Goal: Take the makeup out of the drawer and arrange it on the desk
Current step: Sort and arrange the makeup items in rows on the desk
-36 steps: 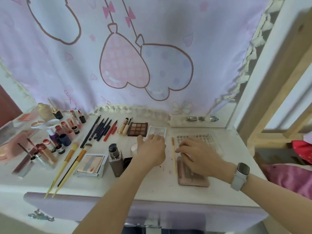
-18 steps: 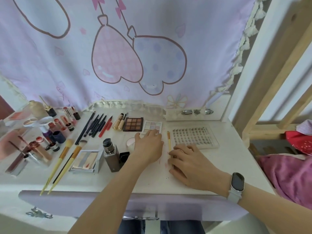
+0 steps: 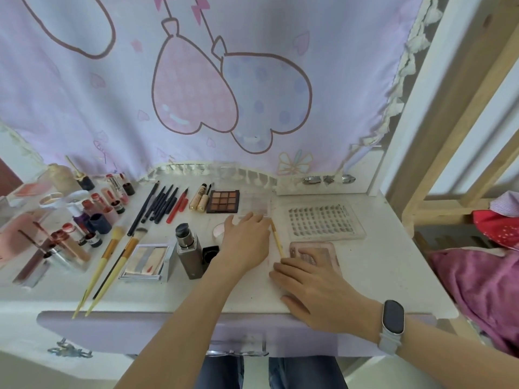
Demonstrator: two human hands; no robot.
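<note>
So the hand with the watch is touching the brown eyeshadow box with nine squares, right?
Not quite. In the head view, the right hand, the one with the watch, rests on the pink compact near the desk's front. The brown nine-square palette lies untouched further back.

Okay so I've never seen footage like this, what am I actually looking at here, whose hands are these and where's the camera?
There is no machine: a person wears a wide-angle camera on the head, looking down at their own two bare hands. That is the only view. They work at a white desk spread with makeup: brushes, dark pencils, lip products, a brown eyeshadow palette and a clear lash tray. The left hand rests flat with fingertips on a pale palette. The right hand, with a watch on its wrist, lies flat beside a pink compact, fingertips at its near edge. Neither hand grips anything.
</note>
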